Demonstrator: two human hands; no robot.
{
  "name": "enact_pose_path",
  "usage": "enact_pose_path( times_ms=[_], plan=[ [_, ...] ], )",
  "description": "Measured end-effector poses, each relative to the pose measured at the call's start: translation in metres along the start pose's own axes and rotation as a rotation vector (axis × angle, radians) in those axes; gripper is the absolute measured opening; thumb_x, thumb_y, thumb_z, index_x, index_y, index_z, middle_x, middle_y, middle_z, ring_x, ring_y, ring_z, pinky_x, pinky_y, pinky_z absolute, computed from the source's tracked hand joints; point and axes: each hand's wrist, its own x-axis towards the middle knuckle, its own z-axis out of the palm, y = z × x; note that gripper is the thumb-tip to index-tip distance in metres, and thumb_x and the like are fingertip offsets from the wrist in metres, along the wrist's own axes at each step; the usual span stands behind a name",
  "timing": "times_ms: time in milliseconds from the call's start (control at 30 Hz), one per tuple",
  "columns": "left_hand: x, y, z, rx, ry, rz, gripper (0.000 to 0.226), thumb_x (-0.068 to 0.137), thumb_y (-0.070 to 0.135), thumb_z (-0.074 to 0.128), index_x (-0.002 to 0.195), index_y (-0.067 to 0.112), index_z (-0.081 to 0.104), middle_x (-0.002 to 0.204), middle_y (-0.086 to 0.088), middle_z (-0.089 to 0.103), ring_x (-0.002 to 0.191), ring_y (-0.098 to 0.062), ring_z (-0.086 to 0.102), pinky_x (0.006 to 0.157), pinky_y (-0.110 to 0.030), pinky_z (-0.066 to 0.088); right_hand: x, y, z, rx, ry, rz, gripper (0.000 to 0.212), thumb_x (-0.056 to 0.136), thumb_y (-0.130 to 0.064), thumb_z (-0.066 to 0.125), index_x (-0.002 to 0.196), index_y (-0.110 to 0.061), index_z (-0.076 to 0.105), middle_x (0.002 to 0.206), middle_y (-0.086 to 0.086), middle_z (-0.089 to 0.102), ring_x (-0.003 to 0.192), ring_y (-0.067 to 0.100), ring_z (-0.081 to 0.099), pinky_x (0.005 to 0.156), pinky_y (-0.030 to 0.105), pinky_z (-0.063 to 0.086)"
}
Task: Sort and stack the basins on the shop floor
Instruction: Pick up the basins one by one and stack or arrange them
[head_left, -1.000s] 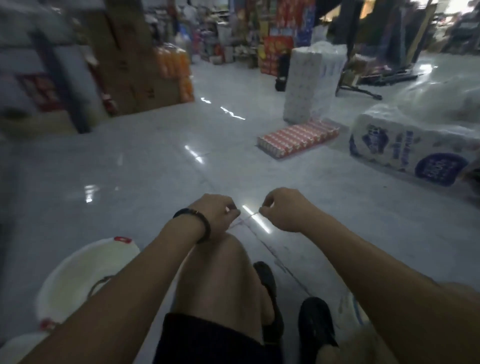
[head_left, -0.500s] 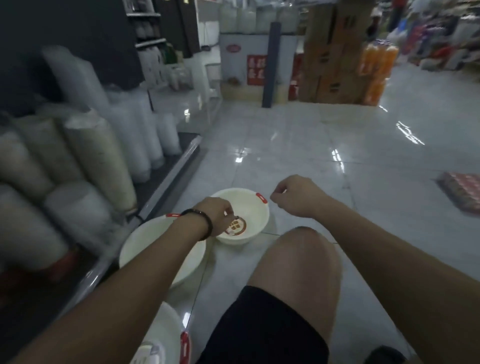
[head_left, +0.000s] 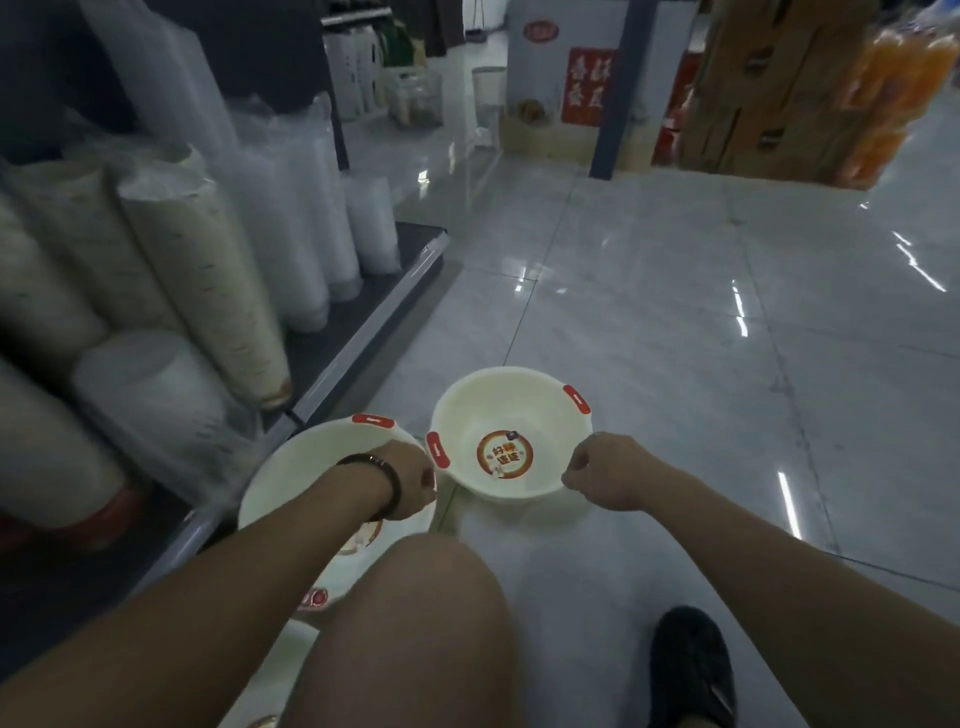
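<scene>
Left hand (head_left: 411, 480): fingers curled in, knuckles up, over the gap between the two basins and right against the nearer red handle of the small one. Cannot tell whether anything is gripped.
Black bead bracelet (head_left: 383, 480): snug round the left wrist.
Right hand (head_left: 605, 473): fingers curled likewise, fingertips tucked at the small basin's right rim. Touching or just beside it, and cannot tell whether pinching it.
Small cream plastic basin (head_left: 498, 402): round, smooth, deep-walled, upright on the floor between the two hands. Two red grip pads on the rim and a round red-and-orange label flat on the bottom inside.
Larger cream plastic basin (head_left: 291, 478): same glossy plastic, wider and shallower. On the floor just left of the small one, up against the shelf's front edge. Red pad on the far rim, printed label inside half hidden by the left forearm.
Pale grey tiled floor (head_left: 675, 364): polished, with streaks of reflected light and thin dark seams.
Low dark shelf with metal front edge (head_left: 382, 317): running along the floor's left side.
Sleeved stacks of white and cream disposable cups (head_left: 208, 270): long tapered columns in clear crinkled film, leaning on the shelf, close above the larger basin.
Bare knee (head_left: 415, 623): in the foreground, covering the larger basin's near rim.
Black shoe (head_left: 691, 670): on the floor, lower right.
Brown cardboard cartons (head_left: 769, 88): stacked at the floor's far edge, beside shrink-wrapped orange bottles (head_left: 893, 104).
Blue post (head_left: 618, 88): upright, left of the cartons.
</scene>
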Motion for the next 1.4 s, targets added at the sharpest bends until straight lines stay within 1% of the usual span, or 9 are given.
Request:
enact_pose_path(
  times_ms=[100, 267, 400, 467, 567, 767, 933, 1233, 1400],
  plan=[
    [0.051, 0.001, -0.031, 0.018, -0.063, -0.006, 0.036, 0.099, 0.043, 0.052, 0.127, 0.023, 0.063, 0.115, -0.001, 0.066, 0.091, -0.018, 0.063, 0.069, -0.026, 0.050, 0.060, 0.005, -0.006, -0.089, -0.040, -0.036, 0.026, 0.098, -0.028, 0.064, 0.118, -0.014, 0.074, 0.119, 0.007, 0.071, 0.107, 0.024, 0.063, 0.084, 0.027, 0.046],
    [0.133, -0.015, -0.061, -0.113, -0.038, -0.198, 0.037, 0.099, 0.042, 0.055, 0.121, 0.014, 0.063, 0.104, -0.007, 0.067, 0.090, -0.024, 0.066, 0.087, -0.038, 0.057, 0.156, 0.005, 0.010, -0.270, -0.142, -0.090, 0.027, 0.099, -0.027, 0.063, 0.121, -0.013, 0.068, 0.119, 0.007, 0.070, 0.103, 0.023, 0.063, 0.088, 0.029, 0.050],
    [0.181, -0.013, -0.029, -0.081, -0.146, -0.364, 0.026, 0.100, 0.036, 0.052, 0.116, 0.016, 0.054, 0.083, -0.005, 0.054, 0.074, -0.020, 0.052, 0.076, -0.030, 0.049, 0.216, 0.015, 0.055, -0.384, -0.204, -0.169, 0.048, 0.097, -0.031, 0.065, 0.141, -0.016, 0.057, 0.132, 0.008, 0.066, 0.115, 0.026, 0.064, 0.103, 0.039, 0.053],
    [0.199, -0.007, 0.008, -0.112, -0.192, -0.394, 0.026, 0.102, 0.037, 0.048, 0.119, 0.018, 0.049, 0.099, -0.006, 0.061, 0.089, -0.022, 0.059, 0.078, -0.030, 0.051, 0.232, 0.032, 0.089, -0.428, -0.233, -0.194, 0.059, 0.096, -0.037, 0.067, 0.148, -0.017, 0.048, 0.140, 0.008, 0.061, 0.124, 0.029, 0.060, 0.110, 0.045, 0.048],
    [0.219, -0.005, 0.067, -0.095, -0.259, -0.415, 0.058, 0.103, 0.037, 0.046, 0.152, 0.011, 0.033, 0.150, -0.015, 0.046, 0.136, -0.034, 0.045, 0.114, -0.046, 0.038, 0.247, 0.059, 0.131, -0.531, -0.242, -0.142, 0.052, 0.098, -0.048, 0.060, 0.141, -0.020, 0.050, 0.136, 0.005, 0.060, 0.127, 0.029, 0.053, 0.117, 0.056, 0.033],
    [0.234, -0.002, 0.106, -0.241, -0.459, -0.476, 0.055, 0.103, 0.027, 0.040, 0.152, 0.006, 0.029, 0.154, -0.016, 0.038, 0.138, -0.031, 0.041, 0.108, -0.038, 0.039, 0.239, 0.071, 0.169, -0.643, -0.156, -0.152, 0.041, 0.098, -0.044, 0.065, 0.134, -0.026, 0.059, 0.135, 0.003, 0.061, 0.132, 0.029, 0.049, 0.118, 0.059, 0.019],
    [0.250, 0.005, 0.126, -0.357, -0.286, -0.575, 0.050, 0.106, 0.023, 0.038, 0.152, 0.009, 0.026, 0.152, -0.014, 0.039, 0.138, -0.030, 0.042, 0.110, -0.037, 0.039, 0.220, 0.069, 0.169, -0.599, -0.224, -0.078, 0.039, 0.099, -0.041, 0.063, 0.136, -0.029, 0.059, 0.133, 0.004, 0.061, 0.131, 0.031, 0.049, 0.112, 0.055, 0.031],
    [0.261, 0.056, 0.146, -0.264, -0.442, -0.444, 0.050, 0.099, 0.029, 0.054, 0.144, 0.009, 0.045, 0.146, -0.014, 0.049, 0.130, -0.031, 0.052, 0.107, -0.035, 0.047, 0.200, 0.100, 0.162, -0.406, -0.307, 0.032, 0.046, 0.098, -0.053, 0.060, 0.134, -0.025, 0.059, 0.127, 0.003, 0.063, 0.122, 0.027, 0.055, 0.109, 0.049, 0.040],
    [0.274, 0.069, 0.144, -0.469, -0.161, -0.606, 0.039, 0.103, 0.021, 0.041, 0.138, 0.007, 0.048, 0.137, -0.014, 0.056, 0.125, -0.028, 0.056, 0.096, -0.032, 0.048, 0.219, 0.113, 0.143, -0.198, -0.452, 0.053, 0.067, 0.090, -0.066, 0.062, 0.140, -0.021, 0.056, 0.137, 0.003, 0.062, 0.125, 0.028, 0.058, 0.113, 0.050, 0.040]
  ],
)
